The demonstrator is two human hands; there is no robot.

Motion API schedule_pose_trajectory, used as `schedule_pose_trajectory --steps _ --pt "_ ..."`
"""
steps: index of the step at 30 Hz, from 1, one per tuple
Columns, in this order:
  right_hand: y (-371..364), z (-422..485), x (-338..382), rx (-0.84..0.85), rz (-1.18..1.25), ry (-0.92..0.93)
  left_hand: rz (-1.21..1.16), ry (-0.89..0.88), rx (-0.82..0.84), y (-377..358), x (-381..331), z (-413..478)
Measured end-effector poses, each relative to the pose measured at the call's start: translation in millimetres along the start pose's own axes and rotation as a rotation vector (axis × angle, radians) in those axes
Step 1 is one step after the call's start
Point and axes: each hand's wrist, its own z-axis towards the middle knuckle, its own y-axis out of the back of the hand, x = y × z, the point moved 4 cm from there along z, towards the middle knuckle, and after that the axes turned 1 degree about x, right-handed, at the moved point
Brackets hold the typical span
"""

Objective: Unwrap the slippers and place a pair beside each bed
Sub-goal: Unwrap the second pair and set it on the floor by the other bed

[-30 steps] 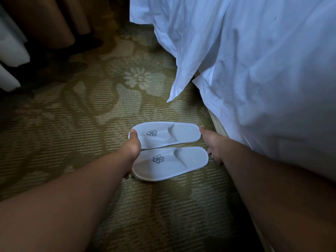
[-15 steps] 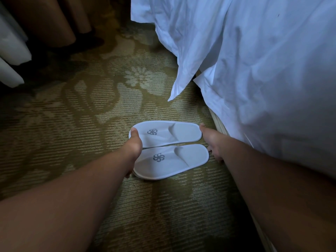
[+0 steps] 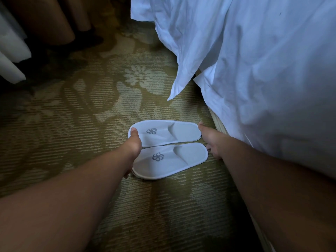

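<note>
Little is changing since a second ago: both hands are staying at the ends of the slippers [image 3: 183, 155], which are lying in the same spot on the carpet [image 3: 87, 128]. The left hand [image 3: 133, 145] is spanning the toe ends, thumb resting on the far slipper [image 3: 174, 132] and fingers [image 3: 128, 172] spread wide down to the toe edge of the near slipper [image 3: 169, 163]. The right hand [image 3: 211, 140] is touching the heel ends, thumb tip against the far one. Its fingers are mostly hidden, so I cannot tell whether they are curling or straight.

The slippers are white and unwrapped, each showing a grey pinwheel mark. They are lying side by side and touching, heels pointing toward the bed [image 3: 219, 125].

White sheets [image 3: 263, 79] are hanging just beside them on the right, with a pointed corner dangling just beyond the far slipper. Brown curtains [image 3: 45, 19] are hanging at the top left.
</note>
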Motion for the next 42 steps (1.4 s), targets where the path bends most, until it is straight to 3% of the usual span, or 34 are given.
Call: schedule_pose_trajectory --steps 27,32,42 --pt "0 -3 4 -0.018 0.077 0.031 -0.034 -0.032 0.009 14 -3 3" --pt "0 0 8 -0.074 0.009 -0.018 -0.103 0.050 0.050 30 -6 17" --pt "-1 -1 14 -0.033 -0.043 -0.039 -0.143 0.114 0.149 27 -14 11"
